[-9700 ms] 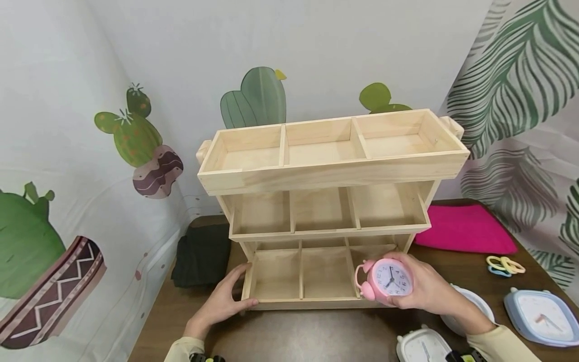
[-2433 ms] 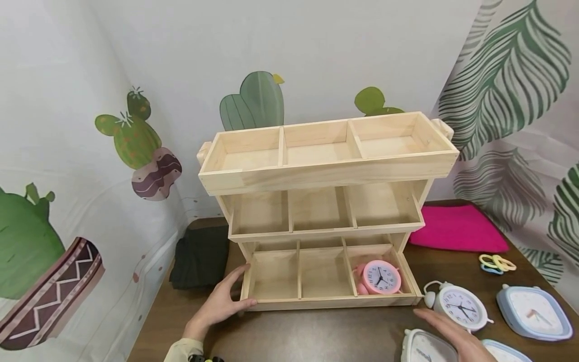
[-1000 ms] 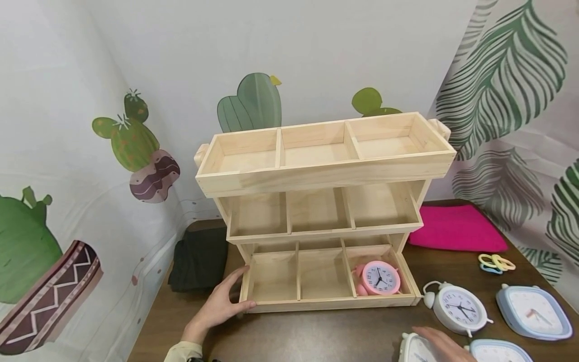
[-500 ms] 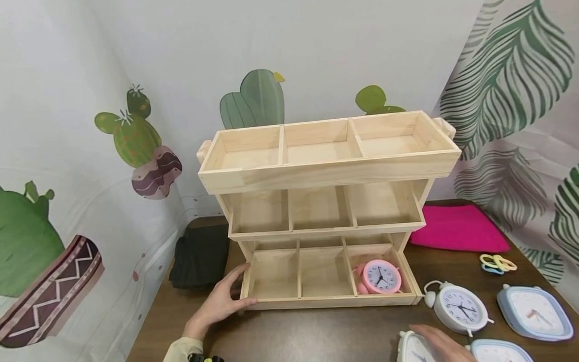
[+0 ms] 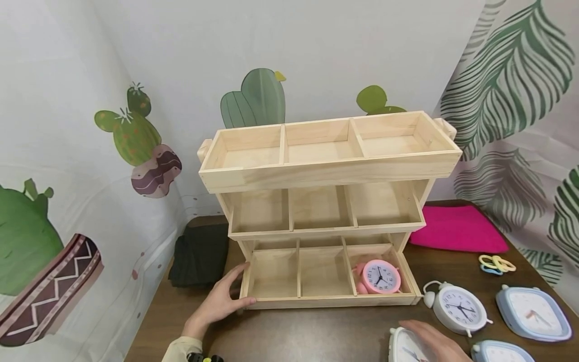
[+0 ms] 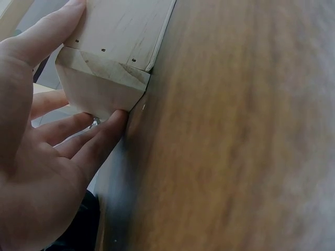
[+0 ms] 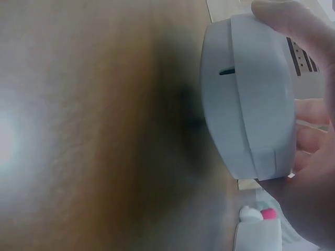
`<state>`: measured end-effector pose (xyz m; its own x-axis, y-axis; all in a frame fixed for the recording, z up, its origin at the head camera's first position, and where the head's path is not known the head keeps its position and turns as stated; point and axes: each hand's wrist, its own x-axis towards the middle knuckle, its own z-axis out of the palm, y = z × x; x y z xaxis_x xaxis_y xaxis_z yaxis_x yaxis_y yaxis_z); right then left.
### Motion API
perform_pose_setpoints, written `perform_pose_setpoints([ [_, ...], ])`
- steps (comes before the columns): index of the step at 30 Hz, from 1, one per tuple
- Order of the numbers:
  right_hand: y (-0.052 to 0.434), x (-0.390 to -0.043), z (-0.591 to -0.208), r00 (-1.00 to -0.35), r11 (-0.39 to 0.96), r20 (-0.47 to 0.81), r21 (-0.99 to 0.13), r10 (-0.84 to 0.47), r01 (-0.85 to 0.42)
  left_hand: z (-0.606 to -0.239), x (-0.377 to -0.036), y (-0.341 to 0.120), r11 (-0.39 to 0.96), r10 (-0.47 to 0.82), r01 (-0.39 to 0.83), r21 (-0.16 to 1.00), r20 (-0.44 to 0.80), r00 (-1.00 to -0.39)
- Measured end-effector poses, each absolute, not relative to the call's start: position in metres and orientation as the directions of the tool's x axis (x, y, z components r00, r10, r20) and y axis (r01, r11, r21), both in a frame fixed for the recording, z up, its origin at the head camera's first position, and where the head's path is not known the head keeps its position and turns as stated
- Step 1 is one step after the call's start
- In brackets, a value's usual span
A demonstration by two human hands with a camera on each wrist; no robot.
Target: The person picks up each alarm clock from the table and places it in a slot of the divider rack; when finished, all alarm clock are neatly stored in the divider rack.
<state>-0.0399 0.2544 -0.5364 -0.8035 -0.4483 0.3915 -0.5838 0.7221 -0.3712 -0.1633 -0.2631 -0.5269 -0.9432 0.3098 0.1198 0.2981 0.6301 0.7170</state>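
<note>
A three-tier wooden shelf (image 5: 330, 173) stands on the brown table (image 5: 307, 334). My left hand (image 5: 221, 301) holds its bottom left corner. In the left wrist view the left hand (image 6: 94, 68) has the thumb along the front board and the fingers under the corner block. A pink alarm clock (image 5: 380, 276) lies in the bottom right compartment. My right hand (image 5: 429, 337) grips a white alarm clock (image 5: 400, 349) at the near table edge. In the right wrist view this white clock (image 7: 246, 99) is tilted up off the table, pinched between thumb and fingers.
A white twin-bell clock (image 5: 457, 307) and two blue clocks (image 5: 534, 312) (image 5: 497, 352) lie at the right. Behind them are a pink cloth (image 5: 457, 229) and coloured hair rings (image 5: 497, 264). A black cloth (image 5: 199, 254) lies left of the shelf.
My right hand left the pink clock in the bottom right compartment, came back to the near edge and took hold of the white clock, which has shifted slightly left. The left hand stayed put.
</note>
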Motion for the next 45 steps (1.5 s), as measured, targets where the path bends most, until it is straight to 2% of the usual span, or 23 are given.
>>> perform_pose_setpoints([
  [6, 0.244, -0.050, -0.531, -0.700, 0.668, 0.489, -0.278, -0.519, -0.690, -0.525, -0.163, -0.263, 0.645, 0.303, 0.287, 0.708, 0.108, -0.947],
  [8, 0.241, -0.052, -0.527, -0.684, 0.648, 0.505, -0.283, -0.527, -0.707, -0.524, -0.163, -0.263, 0.631, 0.307, 0.280, 0.724, 0.099, -0.947],
  [16, 0.228, -0.058, -0.507, -0.723, 0.616, 0.444, -0.385, -0.529, -0.687, -0.524, -0.162, -0.263, 0.575, 0.309, 0.246, 0.780, 0.071, -0.948],
  [26, 0.209, -0.068, -0.490, -0.711, 0.533, 0.420, -0.472, -0.565, -0.702, -0.525, -0.163, -0.264, 0.598, 0.302, 0.252, 0.761, 0.078, -0.950],
  [34, 0.197, -0.075, -0.483, -0.638, 0.511, 0.492, -0.383, -0.592, -0.770, -0.525, -0.162, -0.264, 0.594, 0.310, 0.239, 0.768, 0.056, -0.949],
  [41, 0.183, -0.081, -0.471, -0.700, 0.634, 0.491, -0.328, -0.519, -0.701, -0.524, -0.162, -0.261, 0.581, 0.302, 0.244, 0.777, 0.073, -0.951],
  [45, 0.178, -0.089, -0.468, -0.711, 0.649, 0.491, -0.327, -0.504, -0.687, -0.524, -0.162, -0.262, 0.578, 0.308, 0.241, 0.779, 0.065, -0.949],
])
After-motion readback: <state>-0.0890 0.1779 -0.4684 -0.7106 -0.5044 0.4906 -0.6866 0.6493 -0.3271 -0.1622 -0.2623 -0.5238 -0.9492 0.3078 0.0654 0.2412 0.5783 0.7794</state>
